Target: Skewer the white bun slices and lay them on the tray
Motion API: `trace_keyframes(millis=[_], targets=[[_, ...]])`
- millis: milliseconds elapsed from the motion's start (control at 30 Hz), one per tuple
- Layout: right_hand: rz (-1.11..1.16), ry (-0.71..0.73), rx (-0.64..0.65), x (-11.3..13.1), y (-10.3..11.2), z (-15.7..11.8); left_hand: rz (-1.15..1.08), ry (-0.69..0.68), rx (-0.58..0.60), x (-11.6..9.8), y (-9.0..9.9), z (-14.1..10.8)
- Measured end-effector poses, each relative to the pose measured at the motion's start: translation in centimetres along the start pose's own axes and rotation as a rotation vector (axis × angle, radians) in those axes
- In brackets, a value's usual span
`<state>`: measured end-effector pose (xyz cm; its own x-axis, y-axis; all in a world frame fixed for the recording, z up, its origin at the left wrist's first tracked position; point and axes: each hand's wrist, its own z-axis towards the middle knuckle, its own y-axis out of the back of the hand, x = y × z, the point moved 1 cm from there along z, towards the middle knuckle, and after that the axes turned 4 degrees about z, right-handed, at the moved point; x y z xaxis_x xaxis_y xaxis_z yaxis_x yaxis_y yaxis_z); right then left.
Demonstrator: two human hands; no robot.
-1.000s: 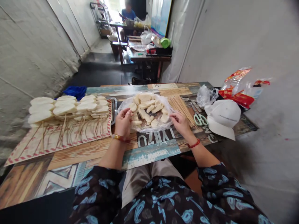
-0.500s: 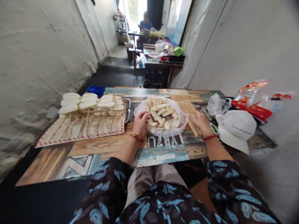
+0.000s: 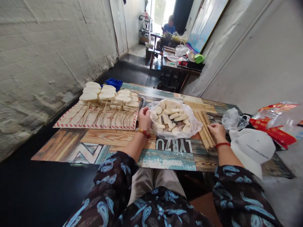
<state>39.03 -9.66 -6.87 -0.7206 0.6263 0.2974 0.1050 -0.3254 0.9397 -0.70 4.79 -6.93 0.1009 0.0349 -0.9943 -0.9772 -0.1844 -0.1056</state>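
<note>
My left hand point(image 3: 144, 120) is at the left side of a bowl lined with a clear plastic bag point(image 3: 198, 126). Its fingers are curled together, and whatever they may hold is hidden. Pale, peeled slices point(image 3: 175, 116) of some food lie loose in the bag. On the right, my right hand point(image 3: 218, 132) pinches at the edge of a bundle of wooden skewers point(image 3: 204, 130), which lies beside the bowl. At the left, skewered white slices point(image 3: 91, 90) are stacked in rows, their sticks pointing toward me over a red-edged paper sheet point(image 3: 71, 121).
A metal tray edge point(image 3: 142, 102) shows beside the stacked slices. Blue cloth point(image 3: 113, 84) lies behind them. At the right are a crumpled plastic bag point(image 3: 233, 119), a white cap point(image 3: 253, 146) and red packaging point(image 3: 272, 127). Farther back, a person point(image 3: 168, 28) sits at another table.
My left hand has moved from over the bowl's left part to its outer left side. My right hand has drawn back to the skewers' right edge. The view has turned left and tilted.
</note>
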Motion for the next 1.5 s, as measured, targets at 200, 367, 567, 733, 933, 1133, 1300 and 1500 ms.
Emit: trace_keyframes(millis=[200, 367, 567, 733, 933, 1133, 1300, 1500], targets=[[-0.008, 0.031, -0.032, 0.2, 0.8, -1.0, 0.371, -0.253, 0.116, 0.6, -0.4, 0.0], [-0.029, 0.066, -0.016, 0.4, 1.1, -1.7, 0.411, -0.307, 0.200, 1.5, -0.3, 0.9], [-0.009, 0.142, -0.019, 1.0, 1.2, -2.7, 0.283, -0.245, 0.228, 1.9, -0.8, 1.3], [-0.022, 0.208, -0.006, 1.8, 1.4, -3.3, 0.258, -0.212, 0.233, 1.7, -0.8, 0.8], [-0.081, 0.271, -0.009, 2.5, 1.6, -3.8, 0.406, -0.267, 0.175, 0.5, -0.3, 0.0], [-0.093, 0.309, -0.037, 2.4, 2.0, -4.5, 0.448, -0.248, 0.212, -0.3, -0.1, -0.4], [-0.078, 0.291, -0.063, 1.7, 2.7, -5.3, 0.319, -0.128, 0.226, -0.3, 0.1, 0.0], [0.148, 0.274, -0.256, 1.6, 4.1, -5.4, -0.008, 0.081, 0.247, -0.4, -0.3, -0.3]])
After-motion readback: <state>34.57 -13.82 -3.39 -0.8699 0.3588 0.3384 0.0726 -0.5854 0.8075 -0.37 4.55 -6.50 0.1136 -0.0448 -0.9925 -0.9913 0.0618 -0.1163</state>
